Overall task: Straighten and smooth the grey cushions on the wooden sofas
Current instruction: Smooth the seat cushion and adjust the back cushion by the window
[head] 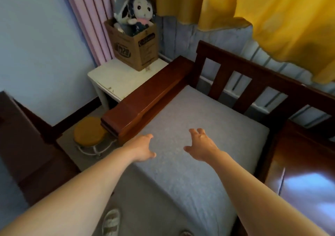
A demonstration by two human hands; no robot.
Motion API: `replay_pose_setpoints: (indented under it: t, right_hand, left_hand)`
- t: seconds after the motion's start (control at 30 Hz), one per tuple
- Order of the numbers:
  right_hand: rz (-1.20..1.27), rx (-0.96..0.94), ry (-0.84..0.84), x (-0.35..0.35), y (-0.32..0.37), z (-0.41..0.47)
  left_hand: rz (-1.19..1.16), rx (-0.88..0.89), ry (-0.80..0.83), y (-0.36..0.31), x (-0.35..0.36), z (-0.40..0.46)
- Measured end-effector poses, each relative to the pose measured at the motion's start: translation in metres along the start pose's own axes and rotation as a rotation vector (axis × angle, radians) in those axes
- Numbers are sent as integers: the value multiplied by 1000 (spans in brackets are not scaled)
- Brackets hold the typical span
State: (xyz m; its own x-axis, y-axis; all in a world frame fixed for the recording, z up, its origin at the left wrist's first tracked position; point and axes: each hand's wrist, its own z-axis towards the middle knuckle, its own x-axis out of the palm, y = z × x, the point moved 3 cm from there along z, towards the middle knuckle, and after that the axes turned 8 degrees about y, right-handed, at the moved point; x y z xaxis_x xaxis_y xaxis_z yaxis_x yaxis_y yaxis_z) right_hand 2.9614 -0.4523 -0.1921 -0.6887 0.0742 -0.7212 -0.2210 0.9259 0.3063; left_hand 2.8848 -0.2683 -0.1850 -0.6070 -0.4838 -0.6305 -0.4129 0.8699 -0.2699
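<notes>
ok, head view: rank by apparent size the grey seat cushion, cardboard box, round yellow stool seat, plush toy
1. Grey seat cushion, by far largest.
2. Brown cardboard box.
3. Round yellow stool seat and dark-haired plush toy: look alike; the toy sits farther away and partly inside the box, so unranked.

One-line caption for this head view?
Both hands, left and right, reach open over the grey cushion on a wooden sofa.

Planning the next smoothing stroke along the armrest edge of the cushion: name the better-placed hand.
Probably left. The left hand hovers open beside the wooden armrest; the right hand is over the grey cushion's middle.
</notes>
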Motion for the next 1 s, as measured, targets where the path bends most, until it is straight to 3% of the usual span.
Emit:
replay_pose_setpoints:
  t: [0.2, 0.43, 0.73, 1.0]
  right_hand:
    - [153, 227, -60, 37, 20, 15]
    - [273, 378, -81, 95, 24, 6]
    - [347, 383, -67, 220, -8, 28]
    - [152, 413, -72, 338, -60, 97]
  left_hand:
    - [184, 203, 49, 29, -24, 59]
    - [331, 318, 157, 46, 12, 88]
    - [535, 337, 150, 82, 102, 135]
    - [730, 447, 79, 104, 220, 218]
